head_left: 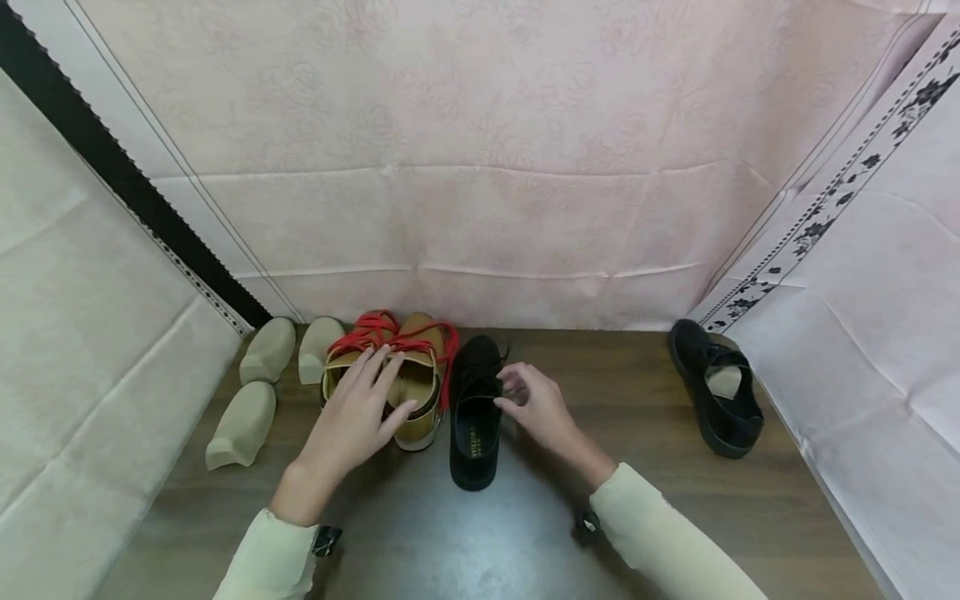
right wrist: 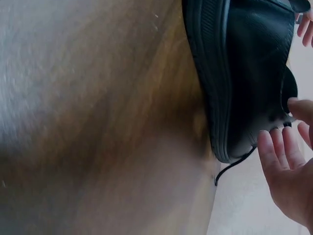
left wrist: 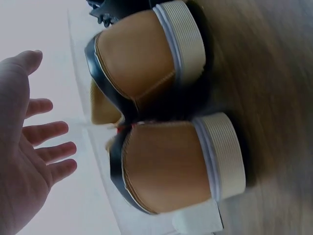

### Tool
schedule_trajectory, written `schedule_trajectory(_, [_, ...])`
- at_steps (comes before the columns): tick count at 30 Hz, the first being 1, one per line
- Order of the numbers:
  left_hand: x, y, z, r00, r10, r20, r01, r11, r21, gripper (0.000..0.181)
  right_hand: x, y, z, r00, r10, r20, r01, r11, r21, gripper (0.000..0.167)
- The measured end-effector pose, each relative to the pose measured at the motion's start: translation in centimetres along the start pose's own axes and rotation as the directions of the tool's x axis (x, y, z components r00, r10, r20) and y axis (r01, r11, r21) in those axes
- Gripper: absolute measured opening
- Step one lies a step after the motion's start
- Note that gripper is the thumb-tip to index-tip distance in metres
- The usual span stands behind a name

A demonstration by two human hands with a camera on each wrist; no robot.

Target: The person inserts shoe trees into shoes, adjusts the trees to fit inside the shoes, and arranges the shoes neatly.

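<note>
Two tan shoes with red laces stand side by side; the left wrist view shows the tan heels from behind. Over them hovers the left hand, fingers spread, holding nothing; it also shows in the left wrist view. Just right of the tan pair stands a black shoe, toe toward the wall. The right hand is at its right side near the laces, fingers bent; in the right wrist view the fingers are beside the black shoe. Whether they touch a lace cannot be told.
Several cream shoe inserts lie at the left by the tan pair. Another black shoe, with a pale insert inside, stands at the far right. A cloth-covered wall rises behind the wooden floor, with more cloth at both sides.
</note>
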State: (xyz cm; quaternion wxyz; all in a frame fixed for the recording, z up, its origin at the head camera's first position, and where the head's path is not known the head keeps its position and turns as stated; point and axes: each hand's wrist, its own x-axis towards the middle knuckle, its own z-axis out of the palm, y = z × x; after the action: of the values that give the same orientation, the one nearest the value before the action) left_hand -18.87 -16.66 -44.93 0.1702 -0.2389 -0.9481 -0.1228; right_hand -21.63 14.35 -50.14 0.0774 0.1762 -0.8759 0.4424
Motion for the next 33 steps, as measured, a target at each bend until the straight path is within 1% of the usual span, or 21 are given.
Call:
schedule_trajectory(6, [-0.4, -1.5, 0.2, 0.999, -0.012, -0.053, 0.012, 1.0, 0.003, 0.072, 0.0, 0.0, 0.5, 0.999, -0.034, -0.027, 0.033, 0.999, -0.021, 0.034])
schedule_trajectory(12, [-1.3, -2.9, -0.4, 0.994, -0.035, -0.107, 0.034, 0.999, -0.018, 0.069, -0.1, -0.1, 0.6, 0.997, -0.072, -0.039, 0.071, 0.997, -0.021, 0.032])
schedule_trajectory(14, [-1.6, -3.4, -0.6, 0.992, -0.044, -0.115, 0.042, 0.999, -0.019, 0.068, -0.2, -0.2, 0.6, 0.996, -0.082, -0.039, 0.081, 0.996, -0.024, 0.032])
schedule_trajectory(18, [-2.1, -4.2, -1.0, 0.989, -0.066, -0.129, 0.063, 0.998, -0.027, 0.068, -0.2, -0.1, 0.6, 0.996, -0.076, -0.038, 0.075, 0.997, -0.03, 0.035])
schedule_trajectory(23, [-2.7, -5.5, -1.2, 0.985, -0.083, -0.154, 0.078, 0.996, -0.04, 0.068, -0.2, 0.0, 0.3, 0.997, -0.075, -0.027, 0.074, 0.997, -0.035, 0.038])
schedule_trajectory(27, [-3.3, -6.5, -1.3, 0.982, -0.099, -0.162, 0.088, 0.993, -0.073, 0.066, -0.1, 0.0, 0.2, 0.998, -0.066, -0.018, 0.066, 0.997, -0.041, 0.038])
schedule_trajectory(30, [-3.9, -7.4, -1.3, 0.978, -0.132, -0.159, 0.116, 0.987, -0.107, 0.063, 0.0, 0.0, 0.2, 0.998, -0.058, -0.013, 0.058, 0.998, -0.04, 0.038])
schedule_trajectory(33, [-4.5, -8.2, -1.4, 0.973, -0.169, -0.159, 0.152, 0.982, -0.113, 0.061, 0.1, -0.1, 0.3, 0.999, -0.047, 0.002, 0.047, 0.998, -0.034, 0.037])
